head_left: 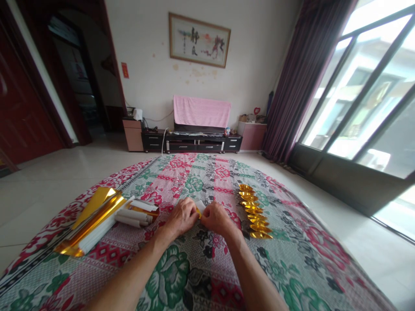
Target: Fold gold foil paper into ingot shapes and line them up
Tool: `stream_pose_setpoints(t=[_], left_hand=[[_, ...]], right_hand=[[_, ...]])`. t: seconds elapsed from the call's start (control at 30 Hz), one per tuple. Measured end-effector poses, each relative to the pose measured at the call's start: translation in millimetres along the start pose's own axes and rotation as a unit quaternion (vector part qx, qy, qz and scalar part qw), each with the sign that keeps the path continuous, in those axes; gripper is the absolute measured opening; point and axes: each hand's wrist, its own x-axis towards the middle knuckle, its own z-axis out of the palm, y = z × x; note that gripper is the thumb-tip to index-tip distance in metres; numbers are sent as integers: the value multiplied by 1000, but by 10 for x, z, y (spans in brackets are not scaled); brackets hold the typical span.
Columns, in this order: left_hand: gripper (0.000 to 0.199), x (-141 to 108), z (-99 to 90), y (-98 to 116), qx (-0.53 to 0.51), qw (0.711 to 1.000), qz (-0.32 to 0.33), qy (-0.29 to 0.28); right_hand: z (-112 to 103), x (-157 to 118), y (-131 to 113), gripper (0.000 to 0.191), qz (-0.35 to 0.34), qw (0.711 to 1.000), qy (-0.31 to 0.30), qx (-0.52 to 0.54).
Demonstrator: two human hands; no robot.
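Near the middle of the cloth, my left hand (pixel 185 214) and my right hand (pixel 216 217) are close together with curled fingers. Between them is a small piece of gold foil paper (pixel 200 207), its white back partly showing; both hands pinch it, and much of it is hidden by the fingers. Right of my hands runs a row of several folded gold foil pieces (pixel 254 211) with pointed ends. To the left lies a stack of gold and white foil paper sheets (pixel 97 222), beside some rolled white-backed papers (pixel 136 216).
A round table wears a floral cloth (pixel 168 276) in green, red and grey. Beyond it stand a low black cabinet (pixel 197 146) and something under a pink cover (pixel 202 111). A purple curtain (pixel 292 86) hangs by the windows at right; a red door (pixel 27 103) is at left.
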Motion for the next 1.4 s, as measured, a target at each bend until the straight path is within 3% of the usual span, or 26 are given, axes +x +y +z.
stream_pose_setpoints(t=[0.23, 0.37, 0.67, 1.0, 1.17, 1.4], left_hand=[[5, -2, 12, -9, 6, 1000, 6, 4], [6, 10, -16, -32, -9, 1000, 12, -14], [13, 28, -105, -47, -53, 997, 34, -49], [27, 33, -145, -95, -116, 991, 34, -64], [17, 35, -114, -64, -86, 995, 22, -40], [15, 44, -67, -75, -71, 997, 23, -38]], right_hand=[[-9, 6, 72, 25, -76, 996, -5, 40], [-27, 0, 50, 28, -58, 996, -36, 54], [-61, -38, -39, 24, -15, 998, -28, 49], [53, -42, -49, 19, 19, 999, 32, 29], [47, -52, -53, 16, 15, 999, 48, 12], [-6, 18, 5, 19, -16, 998, -17, 50]])
